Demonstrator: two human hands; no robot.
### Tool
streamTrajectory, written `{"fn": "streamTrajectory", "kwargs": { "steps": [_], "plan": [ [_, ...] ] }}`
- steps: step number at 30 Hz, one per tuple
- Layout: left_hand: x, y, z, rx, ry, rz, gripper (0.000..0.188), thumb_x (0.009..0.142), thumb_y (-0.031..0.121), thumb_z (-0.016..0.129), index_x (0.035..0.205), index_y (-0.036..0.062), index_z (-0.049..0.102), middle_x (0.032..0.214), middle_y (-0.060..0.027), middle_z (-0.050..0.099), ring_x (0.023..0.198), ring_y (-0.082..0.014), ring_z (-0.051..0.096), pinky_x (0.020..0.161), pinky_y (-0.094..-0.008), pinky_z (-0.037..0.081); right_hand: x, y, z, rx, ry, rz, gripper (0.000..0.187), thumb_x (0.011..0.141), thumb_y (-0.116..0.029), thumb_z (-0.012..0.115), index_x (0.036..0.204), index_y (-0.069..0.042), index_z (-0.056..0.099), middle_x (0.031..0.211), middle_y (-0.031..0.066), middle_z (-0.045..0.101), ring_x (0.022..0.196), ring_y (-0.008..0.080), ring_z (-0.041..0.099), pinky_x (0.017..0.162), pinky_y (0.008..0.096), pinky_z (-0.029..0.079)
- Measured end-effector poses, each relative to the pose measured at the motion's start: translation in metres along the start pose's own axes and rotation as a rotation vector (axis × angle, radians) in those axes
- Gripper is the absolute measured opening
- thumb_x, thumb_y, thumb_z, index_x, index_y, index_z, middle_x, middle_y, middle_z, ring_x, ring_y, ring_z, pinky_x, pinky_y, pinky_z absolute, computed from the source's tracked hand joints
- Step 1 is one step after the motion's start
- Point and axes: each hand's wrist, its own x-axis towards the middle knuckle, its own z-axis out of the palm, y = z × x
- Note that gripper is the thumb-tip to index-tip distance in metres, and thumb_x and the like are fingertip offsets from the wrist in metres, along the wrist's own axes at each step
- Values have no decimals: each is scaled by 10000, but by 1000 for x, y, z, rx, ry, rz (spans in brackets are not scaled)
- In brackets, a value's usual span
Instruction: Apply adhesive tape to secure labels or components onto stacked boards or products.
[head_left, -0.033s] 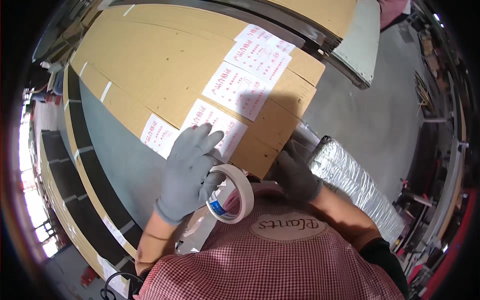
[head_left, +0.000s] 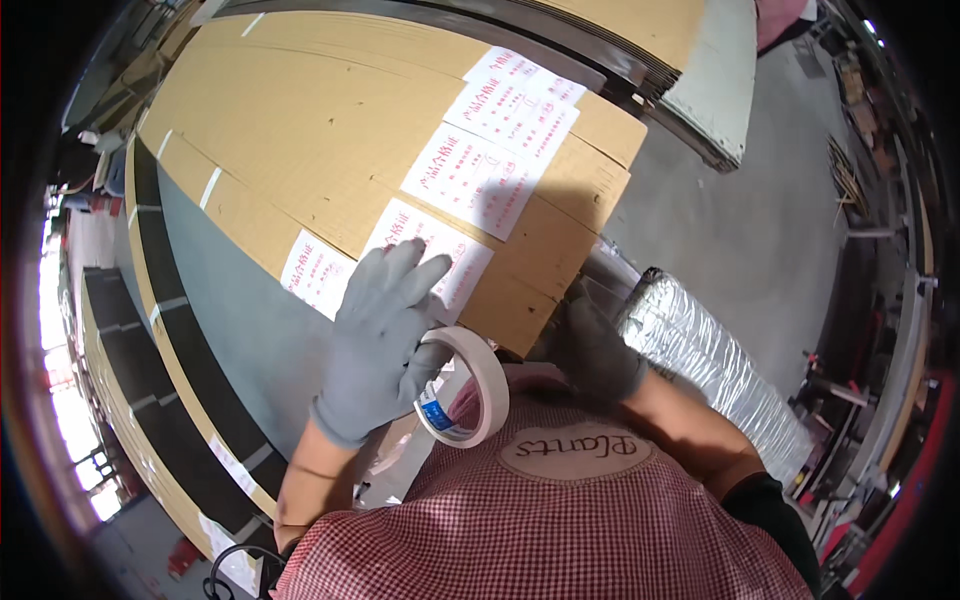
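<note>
My left hand (head_left: 378, 340), in a grey glove, has its thumb hooked through a roll of white tape (head_left: 487, 385) with a blue label inside its core. Its other fingers stretch over a white paper label (head_left: 405, 225) on a long, flat brown cardboard carton (head_left: 290, 110). My right hand (head_left: 597, 350), gloved too, is in shadow against the carton's near end, low at its right corner. Its fingertips are dark and partly hidden, so their grip cannot be made out. Several more white labels with red print (head_left: 470, 175) lie side by side across the carton's near part.
To the right, a bundle wrapped in shiny silver film (head_left: 705, 370) stands close to my right forearm. Long stacked cartons with dark sides (head_left: 200, 310) run along the left. Beyond the carton is another stack of cardboard sheets (head_left: 640, 40), and a pale panel (head_left: 715, 90) stands beside it.
My left fingers have shifted very slightly over the label. The tape roll and my right hand are practically where they were.
</note>
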Motion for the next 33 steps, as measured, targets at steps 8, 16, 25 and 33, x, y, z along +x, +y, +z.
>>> {"fn": "streamTrajectory", "kwargs": {
  "steps": [8, 16, 25, 33],
  "plan": [
    [-2, -12, 19, -132, -60, -106, 152, 830, 118, 634, 874, -13, 571, 1254, -196, 570, 1180, -462, 494, 1009, -505, 393, -14, 14, 27, 1557, -60, 430, 761, 956, -643, 351, 1522, -148, 230, 1513, 115, 345, 1369, 286, 375, 1105, 494, 322],
    [18, -4, 12, -168, -91, -2, 221, 902, 198, 589, 882, -23, 579, 1276, -198, 574, 1198, -466, 490, 1011, -522, 382, -11, 10, 29, 1407, -37, 271, 733, 986, -593, 345, 1513, -95, 235, 1513, 123, 344, 1381, 262, 361, 1125, 436, 312],
    [10, -13, 26, -163, -132, -13, 254, 937, 234, 557, 927, -17, 598, 1313, -186, 571, 1226, -460, 485, 1057, -513, 346, -9, 26, 36, 1938, 78, 492, 858, 914, -701, 396, 1458, -39, 348, 1427, 121, 460, 1287, 255, 461, 1111, 434, 343],
    [7, -15, 27, -194, -155, -20, 202, 927, 185, 537, 925, 1, 621, 1342, -179, 567, 1286, -444, 455, 1102, -507, 288, -5, 32, 48, 1827, 61, 181, 887, 913, -719, 336, 1485, -41, 302, 1499, 131, 384, 1389, 268, 354, 1165, 461, 254]
  ]
}}
